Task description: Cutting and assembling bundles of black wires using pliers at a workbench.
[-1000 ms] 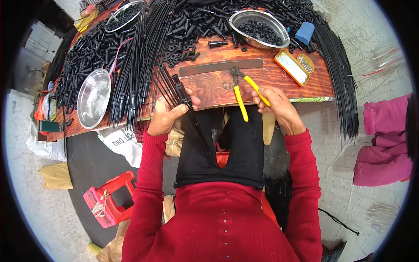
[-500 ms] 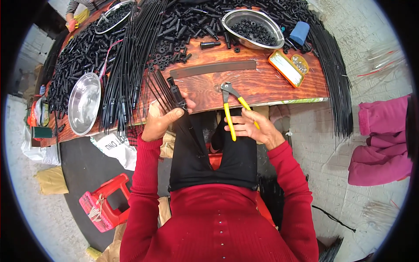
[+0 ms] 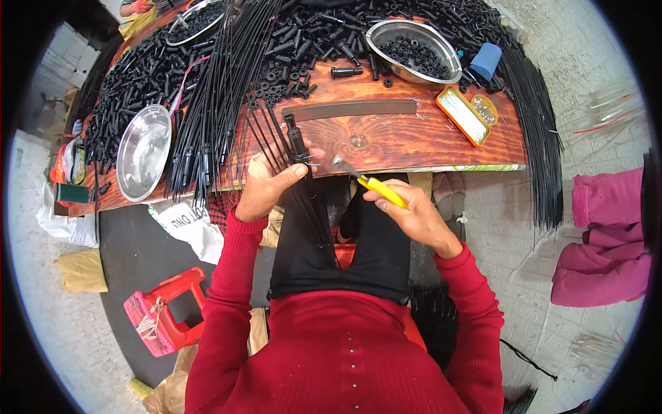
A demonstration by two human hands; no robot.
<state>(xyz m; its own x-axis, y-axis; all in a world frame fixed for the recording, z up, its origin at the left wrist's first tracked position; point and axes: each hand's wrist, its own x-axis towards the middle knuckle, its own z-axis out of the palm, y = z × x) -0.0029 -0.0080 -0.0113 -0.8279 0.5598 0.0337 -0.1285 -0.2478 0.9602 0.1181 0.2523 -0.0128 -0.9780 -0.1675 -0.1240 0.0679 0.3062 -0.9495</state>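
Note:
My left hand (image 3: pixel 271 185) is closed around several thin black rods (image 3: pixel 269 141) and a black tubular fitting (image 3: pixel 297 138) that stands up beside its thumb. A short shiny metal pin or wire end pokes out sideways at the fitting's base. The rods run down below the hand, in front of my dark trousers. Wrapped round yellow handles, my right hand (image 3: pixel 417 214) grips a pair of pliers (image 3: pixel 378 188). Their metal head points up and left, a short gap from the fitting; it is blurred, so I cannot tell how far the jaws are apart.
Piles of black fittings (image 3: pixel 131 96) cover the far table (image 3: pixel 386 148). A metal bowl (image 3: pixel 452 72) holds small black rings; a clear bowl (image 3: pixel 134 186) sits at left. Bundles of rods (image 3: pixel 545 165) hang over the edge. An orange box (image 3: pixel 460 117) holds pins. A red stool (image 3: pixel 183 334) stands below.
The pliers, open with spread handles before, have turned so their head points up-left toward the fitting, and my right hand has closed round the handles. My left hand still holds the rods and fitting.

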